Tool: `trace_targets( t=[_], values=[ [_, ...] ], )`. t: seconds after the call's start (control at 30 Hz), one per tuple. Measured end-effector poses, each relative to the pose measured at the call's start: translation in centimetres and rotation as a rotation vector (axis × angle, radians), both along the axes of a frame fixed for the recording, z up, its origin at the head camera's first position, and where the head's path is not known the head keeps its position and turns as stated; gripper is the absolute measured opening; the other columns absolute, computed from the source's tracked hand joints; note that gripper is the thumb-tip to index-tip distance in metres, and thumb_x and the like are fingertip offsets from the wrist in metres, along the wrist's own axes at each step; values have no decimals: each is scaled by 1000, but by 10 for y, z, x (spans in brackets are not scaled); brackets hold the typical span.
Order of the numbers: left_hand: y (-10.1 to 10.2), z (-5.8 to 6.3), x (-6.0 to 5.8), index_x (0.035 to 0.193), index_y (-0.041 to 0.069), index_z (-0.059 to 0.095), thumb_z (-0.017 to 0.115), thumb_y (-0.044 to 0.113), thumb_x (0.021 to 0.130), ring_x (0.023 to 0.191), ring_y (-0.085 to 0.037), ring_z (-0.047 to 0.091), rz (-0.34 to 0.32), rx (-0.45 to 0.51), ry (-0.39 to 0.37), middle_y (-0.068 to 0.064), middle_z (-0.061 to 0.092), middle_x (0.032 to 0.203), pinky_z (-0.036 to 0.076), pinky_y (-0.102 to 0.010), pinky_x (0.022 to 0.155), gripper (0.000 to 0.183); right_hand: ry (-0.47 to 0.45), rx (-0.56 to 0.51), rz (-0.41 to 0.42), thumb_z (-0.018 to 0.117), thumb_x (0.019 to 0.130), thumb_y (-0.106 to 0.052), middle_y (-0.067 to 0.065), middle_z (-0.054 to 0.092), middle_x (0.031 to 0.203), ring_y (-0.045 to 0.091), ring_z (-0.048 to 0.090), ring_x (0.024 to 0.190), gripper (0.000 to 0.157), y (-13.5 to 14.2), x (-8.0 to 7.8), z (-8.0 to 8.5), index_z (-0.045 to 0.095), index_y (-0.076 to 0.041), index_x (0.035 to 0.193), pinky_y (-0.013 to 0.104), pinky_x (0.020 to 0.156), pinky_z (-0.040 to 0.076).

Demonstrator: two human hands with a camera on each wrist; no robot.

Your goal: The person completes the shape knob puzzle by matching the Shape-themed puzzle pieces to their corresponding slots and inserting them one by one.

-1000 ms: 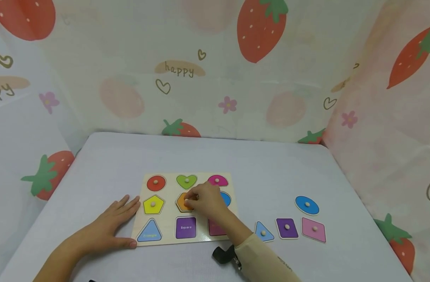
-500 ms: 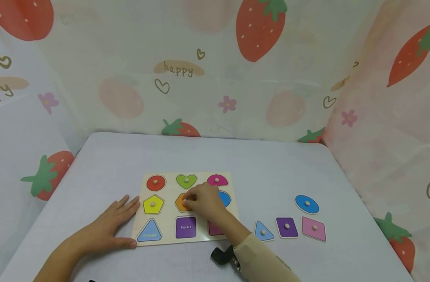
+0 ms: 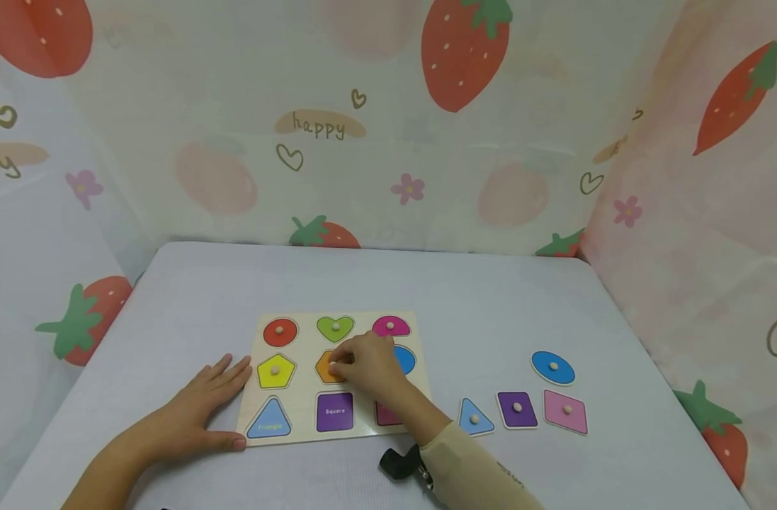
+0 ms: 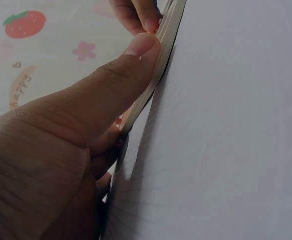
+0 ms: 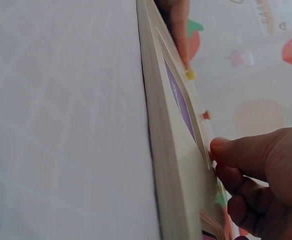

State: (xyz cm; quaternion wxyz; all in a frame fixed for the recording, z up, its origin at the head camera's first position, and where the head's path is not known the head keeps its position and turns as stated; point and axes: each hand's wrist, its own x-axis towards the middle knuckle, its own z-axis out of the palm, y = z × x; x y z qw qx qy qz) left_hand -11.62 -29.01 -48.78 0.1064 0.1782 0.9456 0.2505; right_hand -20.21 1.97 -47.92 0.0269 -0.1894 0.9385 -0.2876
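Note:
A wooden shape puzzle board (image 3: 304, 386) lies flat on the table. My right hand (image 3: 372, 365) pinches the small knob of an orange hexagon puzzle piece (image 3: 322, 370), which lies in the board's middle recess. In the right wrist view, the thumb and fingers (image 5: 256, 175) meet at the knob just above the board. My left hand (image 3: 193, 411) rests with spread fingers on the table, thumb and fingertips against the board's left edge. Red circle (image 3: 280, 336), green heart (image 3: 334, 322), magenta half circle (image 3: 390, 321) and yellow pentagon (image 3: 275, 380) pieces sit in their recesses.
Loose knobbed pieces lie right of the board: a blue oval (image 3: 544, 363), a pink piece (image 3: 557, 418), a purple piece (image 3: 512, 418) and a light blue triangle (image 3: 467, 411). A black object (image 3: 399, 464) is by the right wrist. Strawberry-print cloth (image 3: 413, 149) surrounds the table.
The orange hexagon has turned or shifted slightly and dropped flush into its recess under my right hand. My left hand stays where it was.

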Motion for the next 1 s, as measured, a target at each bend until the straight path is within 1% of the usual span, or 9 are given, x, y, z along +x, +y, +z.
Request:
trace_targets(
  t=[0.1,0.2,0.43,0.5,0.6,0.67,0.8,0.9,1.0],
  values=[
    [-1,0,0,162,19,31,75,76,70,159,-38,7,-7,-2,12,0,24,171,-14,-24,124,117,-6,2,-3,83,87,-33,-21,67,72,-2,56,77,15,-1,0,1,83,-24,99,41,87,37],
    [-1,-1,0,162,18,31,75,76,71,159,-38,7,-9,3,11,-1,24,171,-16,-19,121,117,-17,-2,-4,83,87,-33,-19,67,74,0,57,79,16,-1,0,3,83,-23,100,41,87,37],
    [0,-1,0,163,20,31,76,75,70,159,-37,6,2,5,-6,0,24,171,-13,-27,125,117,-18,-34,8,84,86,-32,-17,69,84,6,57,88,20,4,-2,13,83,-23,104,50,97,41],
    [0,-2,0,163,20,31,76,75,70,159,-37,6,1,4,-4,0,24,171,-13,-27,124,117,-10,-49,20,84,86,-32,-16,69,84,9,57,88,22,8,-2,17,83,-22,105,48,95,44],
    [0,-2,0,163,20,31,76,75,70,159,-37,6,0,7,-2,1,23,171,-14,-24,123,117,15,-78,51,85,86,-29,-14,70,84,14,58,92,22,17,-3,25,82,-19,106,41,91,46],
    [-1,-3,-1,163,21,31,76,75,70,159,-36,5,-1,7,1,1,23,171,-15,-23,123,116,29,-100,73,84,86,-26,-12,71,86,19,59,95,23,24,-3,31,82,-17,107,39,89,44],
    [-1,-3,-1,163,21,31,75,76,70,159,-36,5,-3,4,5,1,23,171,-14,-25,124,117,70,-114,100,82,89,-24,-10,72,90,23,60,100,22,41,-4,39,81,-16,110,46,95,40],
    [-1,-2,0,163,20,31,75,76,70,159,-37,6,-2,4,7,1,23,171,-14,-26,125,116,97,-116,91,80,91,-25,-9,73,93,22,59,102,22,54,-4,44,80,-16,111,52,99,39],
    [0,-1,1,162,20,31,75,75,71,159,-37,6,3,10,-2,1,24,171,-12,-30,126,116,118,-127,81,79,91,-25,-5,75,97,22,58,104,21,67,-2,49,80,-17,111,54,103,39]
  ],
)
